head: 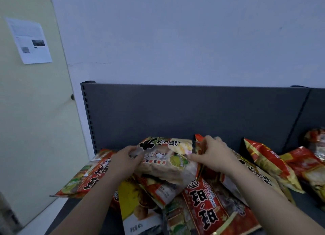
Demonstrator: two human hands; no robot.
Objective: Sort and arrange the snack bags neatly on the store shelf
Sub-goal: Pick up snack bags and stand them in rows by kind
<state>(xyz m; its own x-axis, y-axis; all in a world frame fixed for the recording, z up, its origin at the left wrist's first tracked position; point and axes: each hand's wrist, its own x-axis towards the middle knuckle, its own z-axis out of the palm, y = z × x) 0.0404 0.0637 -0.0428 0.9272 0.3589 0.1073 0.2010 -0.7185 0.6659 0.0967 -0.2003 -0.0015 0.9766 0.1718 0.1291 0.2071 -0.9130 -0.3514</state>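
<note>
A pale snack bag with black lettering and a green round seal lies on top of a heap of bags on the dark shelf. My left hand grips its left edge. My right hand pinches its right edge, with the fingers also reaching a red bag standing behind. Below lie a red bag with large black characters, a yellow bag and another red bag on the left.
More red and yellow bags lean and lie on the right side of the shelf. A dark grey back panel rises behind the shelf. A pale wall with a paper notice stands to the left.
</note>
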